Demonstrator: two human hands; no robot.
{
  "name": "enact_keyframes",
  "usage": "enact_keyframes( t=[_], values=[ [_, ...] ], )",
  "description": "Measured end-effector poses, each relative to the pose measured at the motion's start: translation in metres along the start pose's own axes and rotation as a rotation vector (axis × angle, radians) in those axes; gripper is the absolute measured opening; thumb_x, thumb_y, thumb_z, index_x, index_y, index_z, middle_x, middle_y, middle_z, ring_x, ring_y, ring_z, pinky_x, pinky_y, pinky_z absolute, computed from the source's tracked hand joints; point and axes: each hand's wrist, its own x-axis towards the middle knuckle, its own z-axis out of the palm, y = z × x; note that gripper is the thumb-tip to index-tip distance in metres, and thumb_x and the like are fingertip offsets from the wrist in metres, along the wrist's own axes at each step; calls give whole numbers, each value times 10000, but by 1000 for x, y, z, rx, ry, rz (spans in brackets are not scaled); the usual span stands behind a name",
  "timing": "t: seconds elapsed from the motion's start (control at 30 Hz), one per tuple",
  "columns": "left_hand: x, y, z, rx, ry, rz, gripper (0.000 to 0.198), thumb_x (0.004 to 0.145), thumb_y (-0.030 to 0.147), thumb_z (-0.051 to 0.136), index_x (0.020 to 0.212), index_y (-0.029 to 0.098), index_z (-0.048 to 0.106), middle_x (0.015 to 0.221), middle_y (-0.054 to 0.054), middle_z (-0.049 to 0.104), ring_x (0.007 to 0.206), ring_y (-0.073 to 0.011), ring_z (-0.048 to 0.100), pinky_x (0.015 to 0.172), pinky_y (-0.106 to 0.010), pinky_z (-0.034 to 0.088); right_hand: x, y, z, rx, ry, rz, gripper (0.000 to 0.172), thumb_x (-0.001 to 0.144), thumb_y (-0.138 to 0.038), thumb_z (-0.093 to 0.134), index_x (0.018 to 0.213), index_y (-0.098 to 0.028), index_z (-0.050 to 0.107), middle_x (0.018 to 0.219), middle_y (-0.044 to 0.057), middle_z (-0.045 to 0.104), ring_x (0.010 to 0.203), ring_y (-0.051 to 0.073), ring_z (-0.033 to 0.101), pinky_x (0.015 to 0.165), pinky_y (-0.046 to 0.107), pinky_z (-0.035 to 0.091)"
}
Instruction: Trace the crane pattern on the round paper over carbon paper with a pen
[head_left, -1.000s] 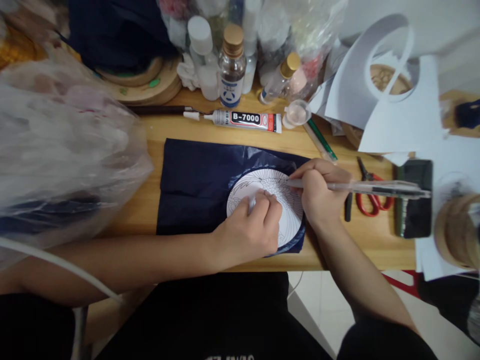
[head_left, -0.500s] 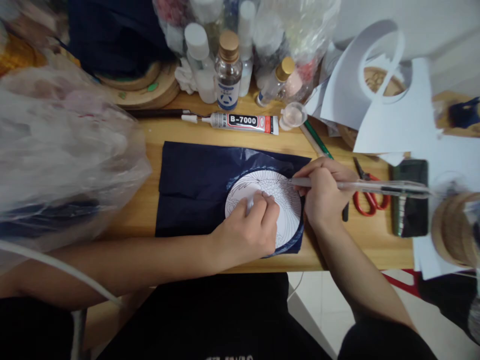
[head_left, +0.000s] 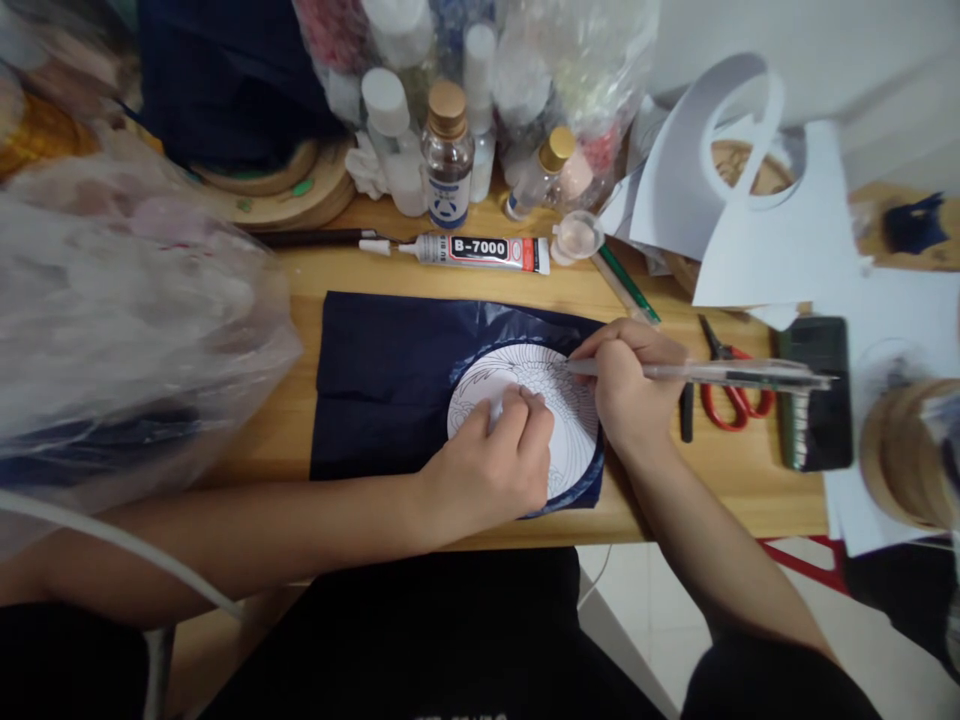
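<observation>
A round white paper [head_left: 574, 440] printed with fine black feather-like lines lies on a folded dark blue cloth [head_left: 382, 385]. My left hand [head_left: 499, 460] rests on the paper's lower left, fingers curled and closed. Something whitish shows between its thumb and forefinger; I cannot make out what it is. With my right hand [head_left: 634, 385] I grip a clear-barrelled pen [head_left: 735, 374], its tip at the paper's upper right and its long end pointing right. The side of this hand lies at the edge of the cloth.
Behind the cloth lies a B-7000 glue tube [head_left: 480, 251], with several bottles [head_left: 448, 165] beyond. Red-handled scissors [head_left: 731, 385] and a dark box [head_left: 817, 390] lie right of my hand. A plastic bag [head_left: 142, 330] fills the left. Cut white paper [head_left: 750, 240] stands at the back right.
The pen and my right hand have shifted slightly left over the paper. My left hand stays in place on it. The whole view has tilted a little.
</observation>
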Motion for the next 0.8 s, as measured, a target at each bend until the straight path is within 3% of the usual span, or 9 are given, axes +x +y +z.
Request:
enact_keyframes(
  t=[0.67, 0.8],
  values=[
    [0, -1, -1, 11, -5, 7, 206, 894, 97, 558, 1013, -36, 660, 926, -166, 709, 837, -236, 680, 625, -294, 554, 2, -2, 0, -14, 0, 12, 234, 636, -145, 429, 485, -190, 602, 426, -34, 533, 421, 84, 461, 439, 220, 376],
    [-1, 0, 0, 24, -6, 13, 202, 892, 95, 559, 1012, -38, 653, 925, -170, 707, 843, -238, 676, 629, -296, 545, 5, -1, 0, 153, 10, 91, 226, 613, -145, 428, 474, -185, 601, 393, -42, 510, 364, 70, 416, 372, 203, 309]
  ],
)
